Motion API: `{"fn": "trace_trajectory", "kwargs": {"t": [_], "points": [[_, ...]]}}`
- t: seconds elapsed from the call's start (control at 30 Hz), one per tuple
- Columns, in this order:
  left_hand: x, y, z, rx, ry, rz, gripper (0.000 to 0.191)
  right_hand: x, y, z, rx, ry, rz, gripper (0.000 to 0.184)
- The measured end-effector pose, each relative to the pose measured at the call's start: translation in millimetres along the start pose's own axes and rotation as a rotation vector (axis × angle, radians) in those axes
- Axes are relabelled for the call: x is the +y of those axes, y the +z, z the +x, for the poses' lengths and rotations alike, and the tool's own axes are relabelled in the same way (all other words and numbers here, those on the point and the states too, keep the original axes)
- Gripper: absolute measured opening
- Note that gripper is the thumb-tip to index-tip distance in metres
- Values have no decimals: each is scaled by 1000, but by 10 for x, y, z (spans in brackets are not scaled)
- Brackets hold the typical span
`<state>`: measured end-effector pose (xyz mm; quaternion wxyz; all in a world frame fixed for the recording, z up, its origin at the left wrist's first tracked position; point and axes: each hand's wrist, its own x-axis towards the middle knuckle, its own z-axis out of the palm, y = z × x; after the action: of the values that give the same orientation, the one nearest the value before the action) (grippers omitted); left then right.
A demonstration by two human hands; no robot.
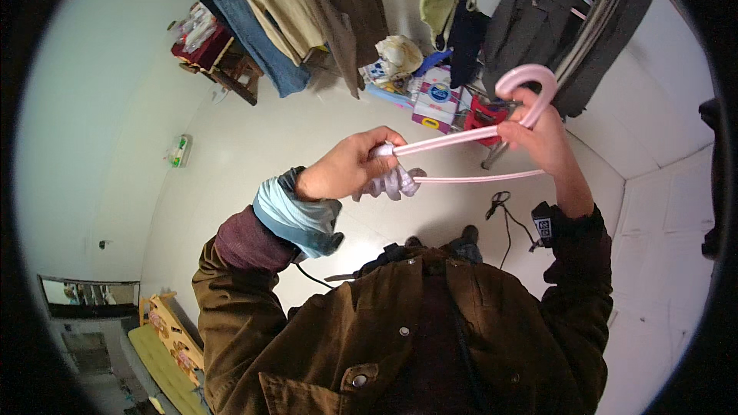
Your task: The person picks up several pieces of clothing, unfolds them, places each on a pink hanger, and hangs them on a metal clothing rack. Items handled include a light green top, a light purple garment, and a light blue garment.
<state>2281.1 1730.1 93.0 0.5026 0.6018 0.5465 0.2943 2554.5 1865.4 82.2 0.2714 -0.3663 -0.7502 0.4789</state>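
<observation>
A pink plastic clothes hanger (450,139) is held sideways in front of my chest. Near the base of its large curved hook, my right hand (536,129) grips it with fingers and thumb. My left hand (351,164) pinches the hanger's far arm together with a bunched piece of light lilac fabric (395,183). That fabric is gathered around the end of the hanger, and its lower folds hang below my left fingers. The hanger's lower bar comes out of the folds and runs right, passing behind my right wrist.
Ahead, clothes hang from a rack, among them a cream sweater (282,3) and dark trousers (524,23). Beneath them stand a purple and white box (435,101) and bags. A wooden stool (230,72) is at the left, and a black cable (506,230) lies on the floor.
</observation>
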Motion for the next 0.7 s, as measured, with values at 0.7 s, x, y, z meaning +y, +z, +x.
{"fn": "trace_trajectory", "kwargs": {"t": [0.7], "points": [[647,-95,-160,322,289,-6,23,829,1260,-230,-454,-361,50,30]]}}
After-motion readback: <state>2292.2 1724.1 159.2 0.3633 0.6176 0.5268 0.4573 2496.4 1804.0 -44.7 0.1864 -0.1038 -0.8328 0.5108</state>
